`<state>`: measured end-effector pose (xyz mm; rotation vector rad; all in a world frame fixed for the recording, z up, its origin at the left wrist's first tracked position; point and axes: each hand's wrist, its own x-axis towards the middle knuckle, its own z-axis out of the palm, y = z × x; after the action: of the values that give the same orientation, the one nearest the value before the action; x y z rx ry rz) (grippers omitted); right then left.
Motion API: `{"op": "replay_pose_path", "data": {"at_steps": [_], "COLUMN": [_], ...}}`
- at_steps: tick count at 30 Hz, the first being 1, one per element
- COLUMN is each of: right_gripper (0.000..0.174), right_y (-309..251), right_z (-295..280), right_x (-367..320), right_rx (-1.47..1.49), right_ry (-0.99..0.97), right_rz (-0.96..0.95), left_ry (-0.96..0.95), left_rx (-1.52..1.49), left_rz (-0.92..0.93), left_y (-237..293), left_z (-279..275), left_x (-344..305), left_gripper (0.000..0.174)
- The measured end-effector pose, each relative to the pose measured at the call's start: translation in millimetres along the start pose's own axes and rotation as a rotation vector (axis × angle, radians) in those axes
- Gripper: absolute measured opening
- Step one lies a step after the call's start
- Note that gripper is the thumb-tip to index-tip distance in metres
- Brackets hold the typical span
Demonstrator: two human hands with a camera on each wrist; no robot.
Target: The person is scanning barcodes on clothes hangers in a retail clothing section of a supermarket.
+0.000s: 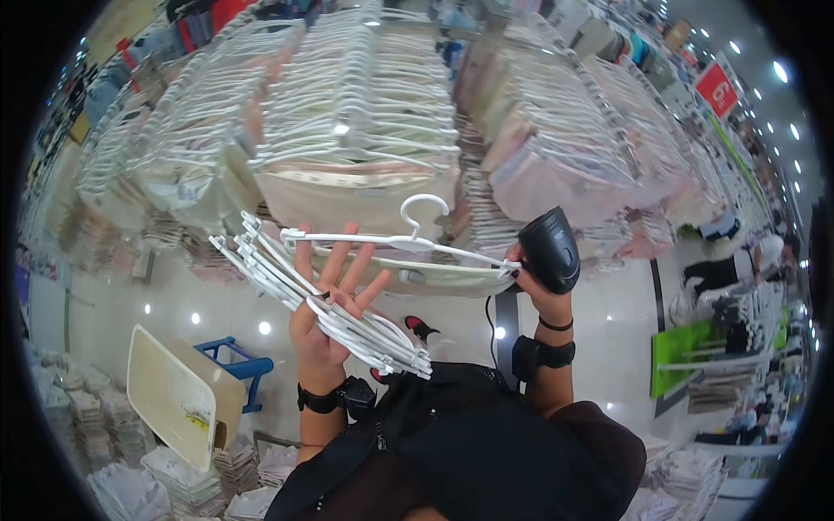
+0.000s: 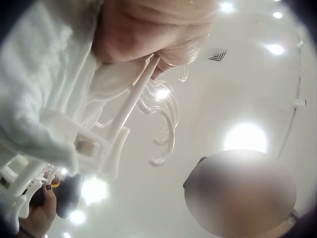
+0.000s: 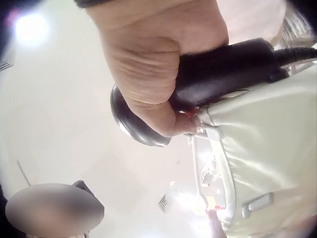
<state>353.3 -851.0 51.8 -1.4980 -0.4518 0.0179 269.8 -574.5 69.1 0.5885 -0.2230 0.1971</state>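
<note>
1 high view, 2 close views

The head view looks forward and down from above the grip. The wrist views sit close, facing up past the left hand [image 2: 153,29] and right hand [image 3: 148,64] to the ceiling [image 2: 223,99]. Head and right wrist share the scanner [image 1: 552,250] in the right grip.

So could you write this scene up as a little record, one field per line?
Left hand: fingers spread, carrying a bundle of white hangers
Right hand: holds a black scanner and one end of a single hanger
On that hanger: a pale garment
Ahead: pale clothes hanging in rows
Lower left of head view: cream tub beside a blue stool
Upper right: red sign showing a 6
</note>
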Motion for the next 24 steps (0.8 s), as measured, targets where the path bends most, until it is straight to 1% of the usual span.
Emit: {"op": "replay_pose_path", "data": {"at_steps": [3,5,7,9,10,11,13,15,17,19,22,24], "right_gripper": [0.023,0.023,0.025,0.026,0.028,0.028,0.029,0.029,0.031,0.034,0.037,0.037], "right_y": [-4.7,-6.8,-4.8,-4.8,-1.1,-0.3,0.0,9.9,11.0,15.4,15.7,12.0], "right_z": [-29.9,-52.6,-81.4,-109.0,-127.4,-142.2,-173.7,-209.4,-238.6,-266.2,-296.2,-308.9], "right_x": [-12.2,-16.1,-17.9,-15.4,-11.7,-7.4,3.7,16.6,32.1,48.3,68.5,76.8], "right_rx": [0.0,-0.012,-0.011,0.012,0.028,0.035,0.055,0.101,0.151,0.154,0.164,0.158], "right_ry": [0.046,0.103,0.113,0.207,0.223,0.21,0.245,0.216,0.231,0.219,0.277,0.243], "right_rz": [-0.003,-0.118,-0.145,-0.186,-0.2,-0.204,-0.236,-0.242,-0.282,-0.284,-0.311,-0.302], "left_ry": [-0.025,-0.038,-0.049,-0.056,-0.06,-0.056,-0.086,-0.073,-0.091,-0.054,-0.069,-0.049], "left_rx": [-0.07,-0.1,-0.116,-0.134,-0.124,-0.119,-0.133,-0.128,-0.136,-0.149,-0.183,-0.176], "left_rz": [-0.05,-0.061,-0.074,-0.114,-0.122,-0.108,-0.111,-0.07,-0.05,-0.017,0.014,0.04], "left_y": [-25.3,-46.1,-67.5,-92.0,-105.3,-119.4,-150.3,-183.8,-214.8,-241.7,-269.4,-280.4], "left_z": [11.9,26.7,43.5,59.4,67.2,74.2,89.1,102.2,113.4,123.8,134.0,142.9], "left_x": [1.0,5.7,13.0,21.6,27.2,33.6,47.5,62.6,78.2,93.4,113.3,121.2], "left_gripper": [0.073,0.073,0.073,0.073,0.074,0.074,0.075,0.076,0.076,0.076,0.077,0.076]}}
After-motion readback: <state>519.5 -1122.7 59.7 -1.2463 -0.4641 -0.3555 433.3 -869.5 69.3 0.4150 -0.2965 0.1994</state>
